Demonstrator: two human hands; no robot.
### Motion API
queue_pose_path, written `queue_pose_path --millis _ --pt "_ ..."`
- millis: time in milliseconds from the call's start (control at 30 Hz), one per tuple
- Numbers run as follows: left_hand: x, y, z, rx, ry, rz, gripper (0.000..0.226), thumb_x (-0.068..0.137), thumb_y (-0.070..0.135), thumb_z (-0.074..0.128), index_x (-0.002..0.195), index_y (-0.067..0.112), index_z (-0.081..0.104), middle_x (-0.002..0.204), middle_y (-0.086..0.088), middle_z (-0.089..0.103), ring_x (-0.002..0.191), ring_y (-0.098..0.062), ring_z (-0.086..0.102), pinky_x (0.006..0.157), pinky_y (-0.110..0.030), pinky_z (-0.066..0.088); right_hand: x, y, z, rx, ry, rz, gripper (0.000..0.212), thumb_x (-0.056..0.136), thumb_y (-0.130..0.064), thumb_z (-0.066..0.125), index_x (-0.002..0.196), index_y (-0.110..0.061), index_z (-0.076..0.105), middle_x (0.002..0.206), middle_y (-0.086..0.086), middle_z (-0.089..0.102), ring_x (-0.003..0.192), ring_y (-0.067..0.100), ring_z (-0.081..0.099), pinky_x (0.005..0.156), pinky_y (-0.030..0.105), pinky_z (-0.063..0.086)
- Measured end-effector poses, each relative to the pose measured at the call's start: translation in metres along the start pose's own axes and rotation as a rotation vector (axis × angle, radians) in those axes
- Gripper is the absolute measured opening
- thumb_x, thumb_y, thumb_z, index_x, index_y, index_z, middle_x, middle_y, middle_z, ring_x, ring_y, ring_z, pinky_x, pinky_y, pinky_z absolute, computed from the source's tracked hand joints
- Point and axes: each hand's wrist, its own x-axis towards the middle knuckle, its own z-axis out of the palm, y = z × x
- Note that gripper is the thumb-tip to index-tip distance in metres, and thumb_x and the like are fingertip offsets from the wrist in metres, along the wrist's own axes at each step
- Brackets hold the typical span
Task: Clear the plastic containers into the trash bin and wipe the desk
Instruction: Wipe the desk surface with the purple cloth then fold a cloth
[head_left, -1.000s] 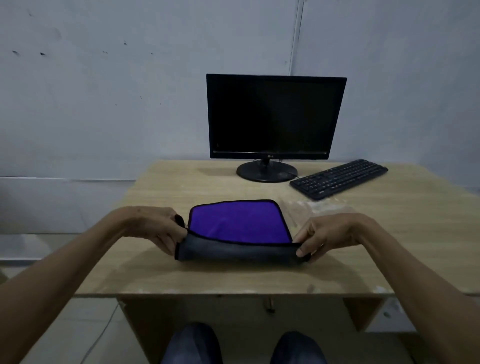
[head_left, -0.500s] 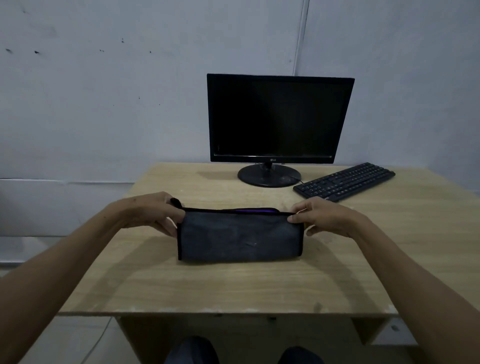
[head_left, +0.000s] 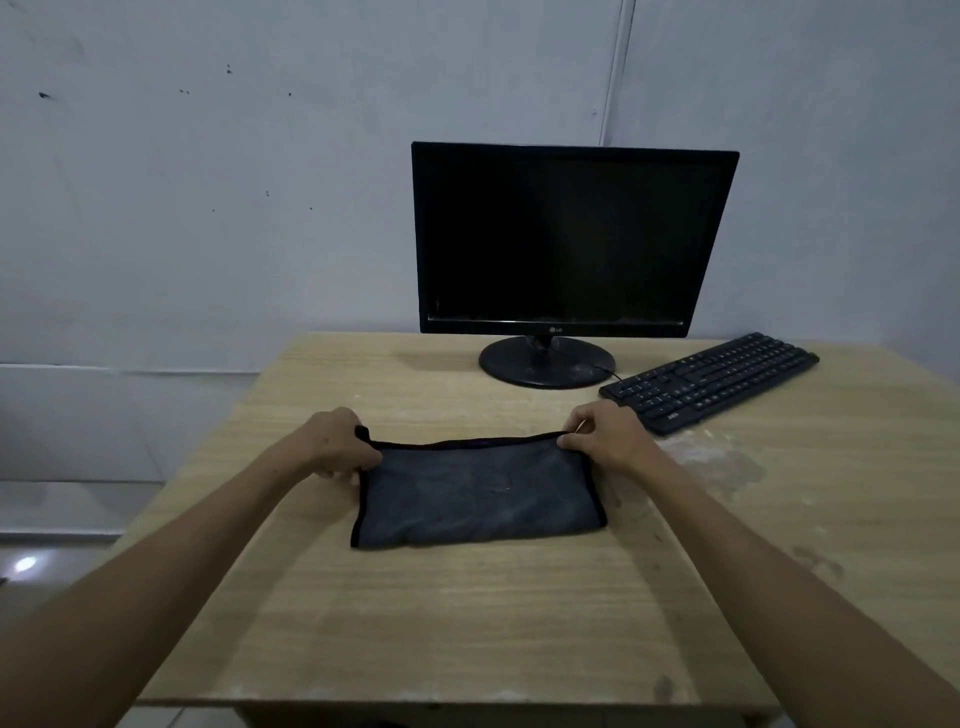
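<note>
Folded cloth (head_left: 478, 493) lies centre frame, long axis left-right; left hand (head_left: 340, 447) and right hand (head_left: 605, 439) each pinch 1 far corner, both equally near.

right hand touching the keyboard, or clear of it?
Cannot tell. In the head view the right hand overlaps the keyboard near corner; it pinches the cloth.
</note>
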Motion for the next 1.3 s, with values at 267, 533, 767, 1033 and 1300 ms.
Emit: queue_pose_path --millis 267,533,767,1033,1300 --pt "0.007 0.007 0.004 0.078 0.037 0.074 0.015 0.08 0.029 0.082 0.08 0.015 0.078 0.08 0.001 0.073 0.077 -0.014 0.065 0.058 -0.023 0.047 0.006 0.005 0.006 -0.103 -0.006 -0.073 0.01 0.087 -0.024 0.082 0.092 -0.016 0.078 0.078 -0.011 0.058 0.074 0.005 0.054 0.062 0.015 0.036" --pt "-0.003 0.01 0.004 -0.106 0.078 0.076 0.009 0.081 0.016 0.08 0.074 0.011 0.077 0.082 -0.006 0.075 0.077 -0.017 0.065 0.062 -0.026 0.051 -0.003 -0.007 0.0 0.069 -0.014 -0.008 0.011 0.092 -0.02 0.074 0.084 -0.017 0.068 0.086 -0.004 0.068 0.082 0.011 0.062 0.066 0.021 0.043" --pt "-0.034 0.033 -0.033 -0.704 -0.037 0.009 0.011 0.085 0.009 0.071 0.091 0.01 0.063 0.085 -0.006 0.065 0.068 -0.02 0.063 0.062 -0.03 0.052 -0.031 -0.03 -0.038 0.642 -0.108 0.16 0.024 0.096 -0.022 0.071 0.108 -0.001 0.073 0.103 0.01 0.073 0.092 0.02 0.068 0.069 0.031 0.056" --pt "-0.077 0.091 -0.039 -0.9 0.057 0.121 0.017 0.085 0.008 0.078 0.099 0.005 0.069 0.088 -0.011 0.074 0.073 -0.019 0.072 0.06 -0.027 0.058 -0.056 -0.084 -0.061 0.813 -0.058 0.131 0.017 0.096 -0.018 0.074 0.103 -0.003 0.071 0.105 0.017 0.074 0.084 0.021 0.072 0.062 0.026 0.058" --pt "-0.105 0.146 -0.012 -0.85 0.179 0.259 0.022 0.092 0.02 0.075 0.089 -0.001 0.069 0.093 -0.021 0.078 0.078 -0.026 0.079 0.073 -0.037 0.066 -0.083 -0.141 -0.058 0.819 0.017 0.007 0.015 0.101 -0.015 0.067 0.106 -0.004 0.074 0.098 0.017 0.078 0.086 0.022 0.079 0.068 0.031 0.064"
